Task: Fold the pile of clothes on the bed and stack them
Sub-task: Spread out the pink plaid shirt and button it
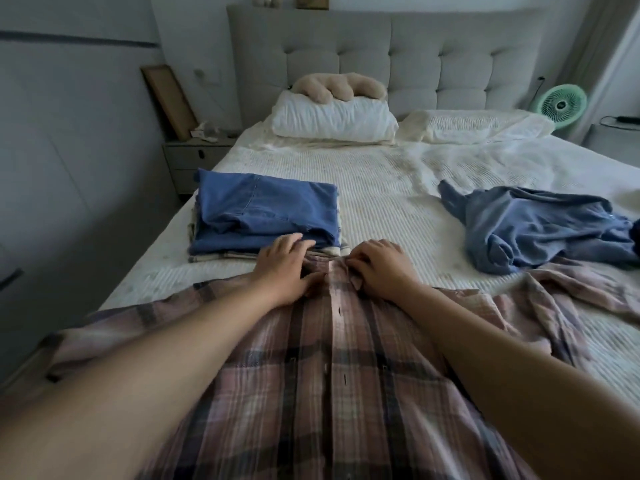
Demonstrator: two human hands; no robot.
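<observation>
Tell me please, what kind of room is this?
Most likely a home bedroom: a made bed with a tufted headboard, two pillows, and a nightstand beside it.

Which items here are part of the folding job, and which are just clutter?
Job: plaid shirt under both hands, folded stack, unfolded blue garment.
Lying about: pillows, plush toy, green fan, nightstand.
</observation>
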